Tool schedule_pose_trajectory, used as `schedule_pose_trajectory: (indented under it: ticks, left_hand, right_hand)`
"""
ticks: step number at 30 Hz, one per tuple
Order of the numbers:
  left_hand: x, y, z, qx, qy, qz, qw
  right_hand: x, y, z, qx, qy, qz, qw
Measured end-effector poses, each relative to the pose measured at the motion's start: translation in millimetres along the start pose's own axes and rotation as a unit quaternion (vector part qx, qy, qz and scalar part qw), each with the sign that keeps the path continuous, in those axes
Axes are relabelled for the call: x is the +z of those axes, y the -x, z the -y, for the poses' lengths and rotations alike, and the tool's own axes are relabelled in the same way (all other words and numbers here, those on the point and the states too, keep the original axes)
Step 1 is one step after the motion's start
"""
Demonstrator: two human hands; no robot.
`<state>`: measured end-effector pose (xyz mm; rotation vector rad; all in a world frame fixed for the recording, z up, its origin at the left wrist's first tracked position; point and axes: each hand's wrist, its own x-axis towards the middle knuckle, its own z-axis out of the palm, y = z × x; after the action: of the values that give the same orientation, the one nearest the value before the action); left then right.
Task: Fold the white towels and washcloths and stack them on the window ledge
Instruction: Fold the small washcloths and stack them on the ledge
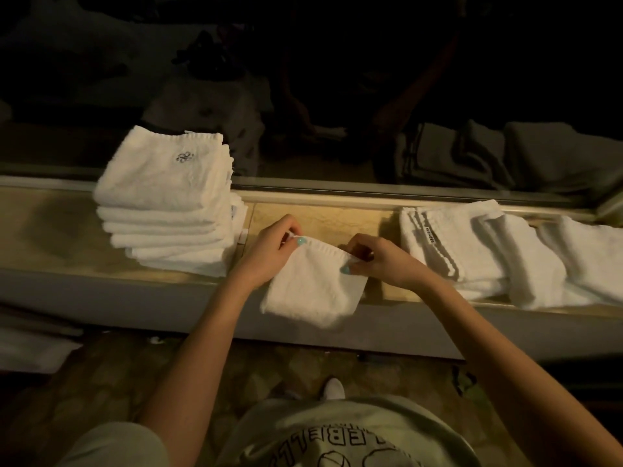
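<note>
Small white terry washcloth (313, 284) overlaps the front edge of the tan stone window ledge (337, 217), between a stack of folded white towels (168, 203) on the left and loosely laid white towels (488, 251) on the right. Its 2 upper corners are pinched, one by the left hand (273, 251), the other by the right hand (381, 261).

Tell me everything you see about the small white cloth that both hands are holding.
The washcloth is small, white, of fluffy terry, roughly square, with a stitched hem along its far edge. The left hand pinches its far left corner, the right hand its far right corner. It lies over the window ledge, its near part overhanging the front edge.
</note>
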<state>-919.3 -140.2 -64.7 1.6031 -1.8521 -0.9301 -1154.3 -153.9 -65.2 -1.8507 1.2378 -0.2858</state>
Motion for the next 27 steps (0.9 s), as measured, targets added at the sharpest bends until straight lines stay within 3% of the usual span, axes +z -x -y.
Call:
schedule_pose_trajectory:
  ticks: [4,12,17,21,27]
  left_hand:
    - [-5.9,-0.6,1.3,0.022,0.028,-0.027,0.999]
    - [-14.8,-6.1,-9.5,0.061,0.081,-0.046,0.994]
    - [-29.4,-6.2,-15.6,0.068,0.067,-0.016,0.995]
    - [-49.0,-0.2,-24.4,0.090,0.042,-0.011,0.995]
    - [-73.9,14.7,-36.4,0.153,0.036,-0.062,0.986]
  right_hand:
    - [-0.8,-1.0,6.2,-0.009,-0.019,-0.001,1.000]
    - [-2.2,20.0,21.5,0.063,-0.096,0.034,0.993]
    - [-11.3,31.3,42.0,0.062,-0.036,-0.067,0.995]
    - [-23.4,37.0,62.2,0.064,0.021,-0.095,0.993]
    - [-25.9,53.2,96.0,0.032,0.065,-0.184,0.980]
